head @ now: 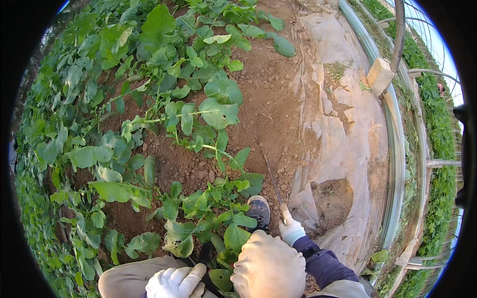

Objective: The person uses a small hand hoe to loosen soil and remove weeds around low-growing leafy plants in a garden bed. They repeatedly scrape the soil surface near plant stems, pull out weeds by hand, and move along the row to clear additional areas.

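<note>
My right hand (292, 231), in a white glove, grips the light handle (286, 214) of a long, thin knife. Its narrow dark blade (273, 178) points away from me, low over the soil. My left hand (175, 281), also gloved in white, rests by my bent left leg (134, 275) with curled fingers; whether it holds anything is hidden. Just right of it, a green radish root (217, 243) shows among leaves (235, 237). Between my hands bulges rumpled beige cloth (268, 268), seemingly over my knee. A dark shoe (258, 212) stands beside the blade.
Leafy radish plants (89, 156) fill the left side, with another green root (149, 170) standing in the brown soil (275, 111). Torn plastic film (346, 149) covers the ground at right. Beyond it run rolled plastic sheeting (397, 156), a block (379, 76) and a curved pole (398, 33).
</note>
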The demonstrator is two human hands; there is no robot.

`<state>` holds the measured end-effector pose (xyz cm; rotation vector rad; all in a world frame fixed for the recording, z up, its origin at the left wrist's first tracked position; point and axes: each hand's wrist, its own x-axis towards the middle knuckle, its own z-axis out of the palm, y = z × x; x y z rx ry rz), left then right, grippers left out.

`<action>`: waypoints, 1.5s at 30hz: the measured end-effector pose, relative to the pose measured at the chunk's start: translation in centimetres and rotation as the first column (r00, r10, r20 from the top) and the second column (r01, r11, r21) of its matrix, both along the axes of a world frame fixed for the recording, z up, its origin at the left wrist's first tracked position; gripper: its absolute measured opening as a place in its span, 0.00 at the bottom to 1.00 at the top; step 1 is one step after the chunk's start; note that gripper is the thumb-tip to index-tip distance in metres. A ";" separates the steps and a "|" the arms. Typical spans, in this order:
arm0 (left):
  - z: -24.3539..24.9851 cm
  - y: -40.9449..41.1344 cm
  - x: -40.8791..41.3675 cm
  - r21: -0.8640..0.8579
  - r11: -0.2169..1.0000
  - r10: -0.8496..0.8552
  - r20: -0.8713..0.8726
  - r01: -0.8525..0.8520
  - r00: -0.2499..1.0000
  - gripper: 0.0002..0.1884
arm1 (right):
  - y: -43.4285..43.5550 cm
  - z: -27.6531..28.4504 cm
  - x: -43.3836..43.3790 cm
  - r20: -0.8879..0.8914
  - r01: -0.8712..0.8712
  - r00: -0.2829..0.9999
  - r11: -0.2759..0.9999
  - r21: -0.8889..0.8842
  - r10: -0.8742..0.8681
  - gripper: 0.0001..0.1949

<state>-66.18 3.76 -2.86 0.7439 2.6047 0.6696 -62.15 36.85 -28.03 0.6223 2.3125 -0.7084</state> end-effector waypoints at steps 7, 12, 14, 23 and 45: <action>0.0 0.0 -0.2 -0.004 1.000 -0.001 -0.009 0.001 1.000 0.24 | 0.7 3.0 -14.2 -0.184 0.198 0.957 0.970 -0.142 -0.223 0.30; -0.5 0.1 -0.7 -0.029 0.999 0.023 0.010 -0.023 1.000 0.23 | 2.2 2.4 -28.6 -0.305 0.277 0.886 0.926 -0.255 -0.349 0.32; -0.6 0.3 -0.8 -0.029 0.999 0.031 0.018 -0.030 0.999 0.23 | 2.0 0.9 -30.0 -0.200 0.282 0.918 0.919 -0.277 -0.342 0.33; -0.2 0.4 -1.1 -0.065 0.997 0.051 0.033 -0.049 0.998 0.25 | -0.7 0.9 -22.6 -0.115 0.250 0.941 0.885 -0.394 -0.317 0.33; -1.0 -0.1 -1.5 -0.010 0.994 0.112 0.002 -0.112 0.994 0.23 | -8.8 -7.0 -33.8 -0.193 -0.645 0.697 0.721 0.252 0.691 0.17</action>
